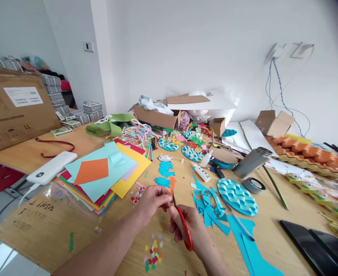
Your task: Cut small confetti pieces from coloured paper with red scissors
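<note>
My right hand (187,224) is closed around a pair of red-handled scissors (187,232), the blades pointing away from me. My left hand (153,201) pinches a small piece of orange paper (173,181) close to the blades; its lower part is hidden by the fingers. Beyond my hands lie blue paper fish cut-outs (165,168) and a white fish-like cut-out (165,158). Blue paper scraps (210,209) are heaped to the right of the scissors. Colourful paper dots (153,253) lie scattered on the table below my hands.
At left are stacked coloured sheets (91,195) topped by an orange sheet (92,171), and a white power bank (52,166). At right stand a wavy blue oval (237,196), glue bottle (202,173), tape roll (254,185), steel flask (252,161) and egg trays (307,153).
</note>
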Motion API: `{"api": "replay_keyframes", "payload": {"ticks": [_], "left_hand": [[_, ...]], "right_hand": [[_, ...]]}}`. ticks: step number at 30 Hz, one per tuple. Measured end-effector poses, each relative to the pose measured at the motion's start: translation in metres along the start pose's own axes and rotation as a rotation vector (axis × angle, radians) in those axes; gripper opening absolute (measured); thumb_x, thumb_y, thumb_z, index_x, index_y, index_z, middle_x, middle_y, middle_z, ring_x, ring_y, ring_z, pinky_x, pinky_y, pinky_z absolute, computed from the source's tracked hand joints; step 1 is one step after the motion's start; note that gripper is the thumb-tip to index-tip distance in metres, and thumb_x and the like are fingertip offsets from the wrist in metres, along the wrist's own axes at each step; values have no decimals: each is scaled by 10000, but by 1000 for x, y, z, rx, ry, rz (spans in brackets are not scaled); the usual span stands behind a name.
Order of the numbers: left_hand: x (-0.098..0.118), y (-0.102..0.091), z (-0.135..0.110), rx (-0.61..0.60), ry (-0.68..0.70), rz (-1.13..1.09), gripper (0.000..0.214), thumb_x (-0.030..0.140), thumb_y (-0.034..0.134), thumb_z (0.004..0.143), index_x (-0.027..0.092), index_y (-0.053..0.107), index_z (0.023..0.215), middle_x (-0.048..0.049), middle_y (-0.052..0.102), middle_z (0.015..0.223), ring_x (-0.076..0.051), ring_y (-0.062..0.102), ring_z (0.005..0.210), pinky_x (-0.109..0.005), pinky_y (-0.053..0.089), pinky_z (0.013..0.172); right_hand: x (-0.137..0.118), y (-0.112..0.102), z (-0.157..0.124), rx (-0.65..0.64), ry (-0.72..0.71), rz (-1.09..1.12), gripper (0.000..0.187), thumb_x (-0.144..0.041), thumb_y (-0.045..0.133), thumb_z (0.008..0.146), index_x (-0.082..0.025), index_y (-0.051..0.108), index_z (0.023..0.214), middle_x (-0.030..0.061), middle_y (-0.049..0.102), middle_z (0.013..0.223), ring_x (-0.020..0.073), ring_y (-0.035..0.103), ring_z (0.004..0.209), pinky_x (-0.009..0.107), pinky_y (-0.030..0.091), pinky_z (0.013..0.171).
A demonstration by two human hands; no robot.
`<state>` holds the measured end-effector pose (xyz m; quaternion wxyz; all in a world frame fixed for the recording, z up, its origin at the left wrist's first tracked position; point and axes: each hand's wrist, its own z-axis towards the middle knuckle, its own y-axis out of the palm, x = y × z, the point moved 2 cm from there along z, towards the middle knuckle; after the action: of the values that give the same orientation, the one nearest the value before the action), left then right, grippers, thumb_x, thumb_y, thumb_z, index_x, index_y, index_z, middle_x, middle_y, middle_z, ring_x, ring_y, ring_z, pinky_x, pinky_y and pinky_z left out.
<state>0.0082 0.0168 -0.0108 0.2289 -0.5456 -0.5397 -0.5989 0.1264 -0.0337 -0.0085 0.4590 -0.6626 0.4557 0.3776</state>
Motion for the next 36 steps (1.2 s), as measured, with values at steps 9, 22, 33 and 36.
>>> {"api": "replay_keyframes", "payload": {"ticks": [9, 22, 33, 36], "left_hand": [[-1, -2, 1, -17, 13, 7, 99, 204, 628, 618, 121, 576, 601, 8, 538, 555, -85, 465, 510, -217, 365, 522], [-3, -2, 0, -27, 6, -12, 99, 203, 634, 618, 128, 569, 615, 6, 552, 568, -91, 481, 517, -222, 381, 537], [-1, -2, 1, -14, -1, -26, 129, 222, 659, 598, 126, 575, 615, 12, 544, 558, -83, 469, 504, -216, 365, 527], [-2, -2, 0, -21, -1, -19, 117, 215, 649, 600, 126, 575, 618, 7, 553, 569, -87, 479, 513, -221, 369, 532]], "right_hand": [[-1, 0, -1, -8, 19, -5, 431, -560, 530, 724, -170, 437, 565, -27, 532, 401, 84, 480, 298, 156, 273, 297], [-3, 0, -1, -6, 16, -2, 458, -588, 524, 714, -173, 426, 548, -22, 528, 392, 86, 480, 298, 161, 282, 298], [-1, 1, -1, 5, 14, -20, 456, -590, 524, 711, -166, 451, 561, -19, 542, 415, 88, 486, 306, 168, 285, 307], [2, 1, 0, 9, -3, -11, 450, -579, 529, 719, -160, 461, 568, -20, 543, 422, 83, 489, 309, 162, 282, 308]]}}
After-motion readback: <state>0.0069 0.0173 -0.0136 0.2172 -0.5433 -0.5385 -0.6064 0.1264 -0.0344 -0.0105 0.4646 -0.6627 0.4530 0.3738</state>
